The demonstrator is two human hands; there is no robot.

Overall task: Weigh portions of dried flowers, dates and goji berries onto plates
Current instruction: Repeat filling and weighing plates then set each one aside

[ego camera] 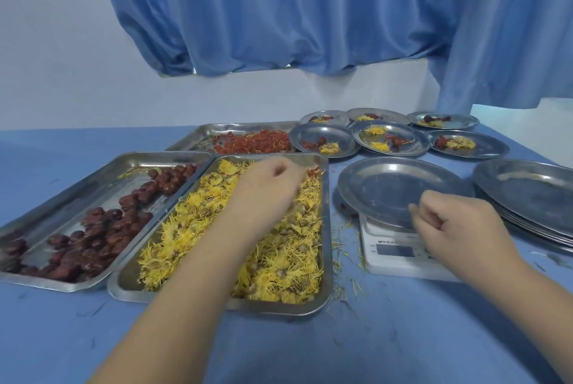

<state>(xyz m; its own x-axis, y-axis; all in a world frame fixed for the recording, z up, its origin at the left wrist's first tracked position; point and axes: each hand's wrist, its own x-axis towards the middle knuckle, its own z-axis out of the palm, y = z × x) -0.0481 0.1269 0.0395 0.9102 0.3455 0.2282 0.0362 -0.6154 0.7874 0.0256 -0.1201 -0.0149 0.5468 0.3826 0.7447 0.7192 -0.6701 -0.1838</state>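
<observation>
Blue table (403, 337), shaggy yellow flowers (285, 259)

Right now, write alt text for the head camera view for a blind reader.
A person's left hand reaches into a tray of dried flowers; the curled right hand is at an empty plate on a scale. Dates and goji berries sit nearby.
</observation>
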